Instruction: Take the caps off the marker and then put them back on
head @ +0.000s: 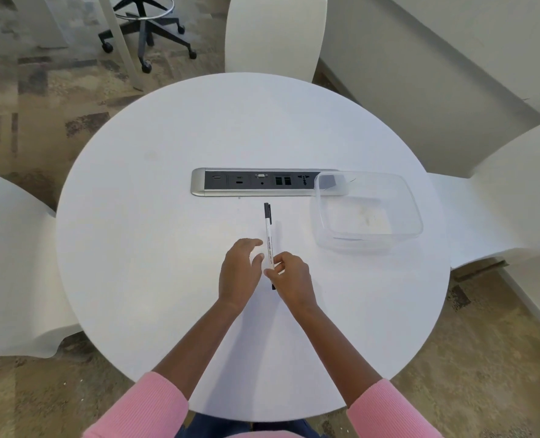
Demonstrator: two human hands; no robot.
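A thin white marker (pixel 268 235) with printed text points away from me over the round white table (pixel 167 216). A black cap (pixel 267 212) sits on its far end, and a dark tip or cap (pixel 273 286) shows below my fingers at the near end. My right hand (pixel 291 276) pinches the marker's near part between thumb and fingers. My left hand (pixel 238 270) hovers just left of the barrel with fingers spread and loosely curled, its thumb close to the marker; I cannot tell whether it touches.
A clear plastic container (pixel 368 210) stands to the right of the marker, overlapping the end of a silver socket strip (pixel 256 182) set in the table. White chairs (pixel 275 36) surround the table; a rolling stool base (pixel 145 30) is at the far left.
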